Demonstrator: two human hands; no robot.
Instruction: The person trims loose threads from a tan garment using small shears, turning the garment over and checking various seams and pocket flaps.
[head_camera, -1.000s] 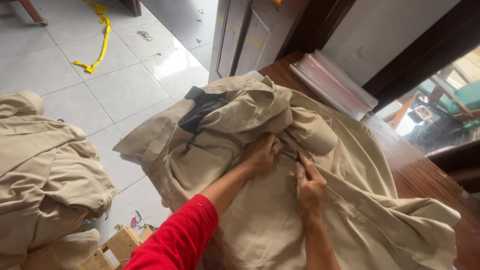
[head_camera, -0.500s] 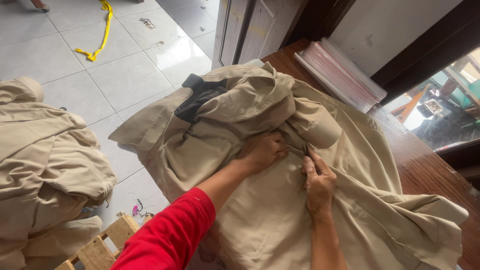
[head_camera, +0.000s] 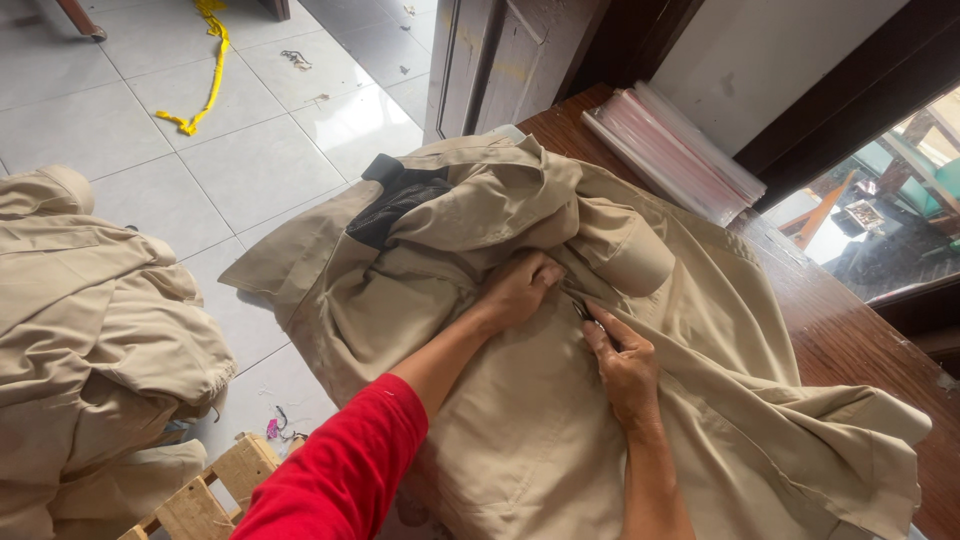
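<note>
Wooden table under me carries a khaki jacket spread across it, part hanging off the near-left edge over the tiled floor. Nearest, my red sleeve leads to the left hand, fingers curled and pressing a fold of cloth by the pocket flap. My right hand pinches a small dark tool at the seam; I cannot tell what kind. I judge the work goes best with the left keeping the cloth taut and the tool's tip worked in short strokes. Left, a heap of khaki garments; far right, clear bags. Against half a second ago, both hands sit at the same seam, barely shifted.
</note>
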